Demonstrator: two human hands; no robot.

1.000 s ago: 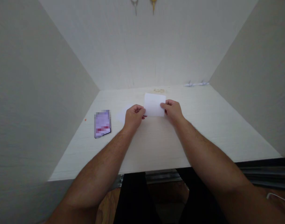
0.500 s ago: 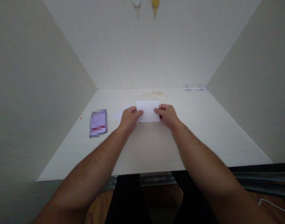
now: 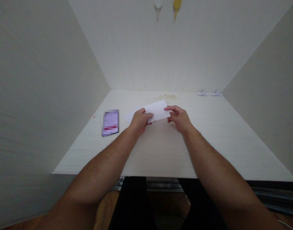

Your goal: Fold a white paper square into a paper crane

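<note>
Pale walls [image 3: 160, 57] close in on three sides of the white worktop [image 3: 223, 137], with a white hook [image 3: 158, 3] and a yellow hook [image 3: 177, 4] on the back one. Between my hands, beyond the middle of the worktop and towards its far edge, is a small piece of white paper [image 3: 158, 109], tilted so its right end sits higher. My left hand [image 3: 138, 120] pinches its left end, thumb laid flat on top; my right hand [image 3: 182, 119] has its fingers parted at the right end, one tip over the paper, and I cannot tell whether they grip. Another white sheet [image 3: 129, 116] lies just left of my left hand, partly hidden. Nearer the left edge rests a phone-like device [image 3: 110, 122], its screen blurred out, while small folded white shapes [image 3: 208, 94] stand by the far right corner. As I judge it, I am at the handling and turning step; any next move calls for a firm left pinch and my right fingertips settling squarely on that free end, so the paper doesn't crease askew.
</note>
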